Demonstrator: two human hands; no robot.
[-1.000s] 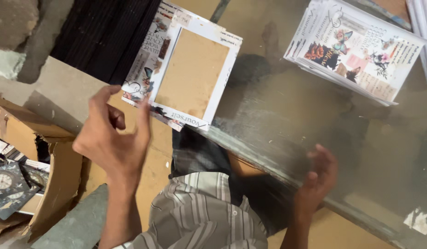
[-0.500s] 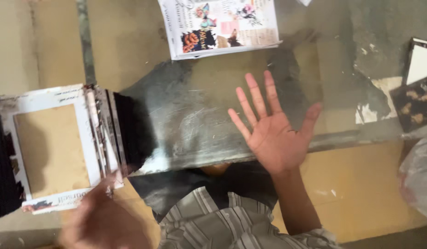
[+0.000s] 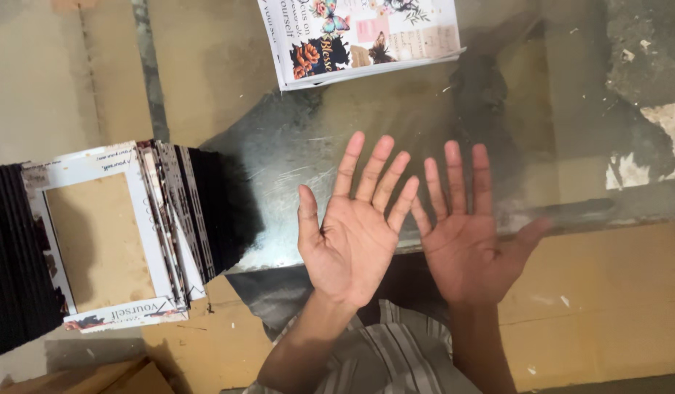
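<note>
Glass-topped bench (image 3: 293, 146) under both hands, palms up, fingers spread wide, holding nothing. Left hand (image 3: 355, 226) and right hand (image 3: 465, 233) sit side by side, just about touching. Stack of white-bordered frames (image 3: 107, 237) lies well off to the left, printed sheets (image 3: 363, 36) at the far edge.

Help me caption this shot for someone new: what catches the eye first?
Two bare open hands, the left hand and right hand, are held palms-up side by side over the scratched glass tabletop. At left lies a stack of white-bordered cardboard frames; at top sits a pile of colourful printed sheets.
</note>
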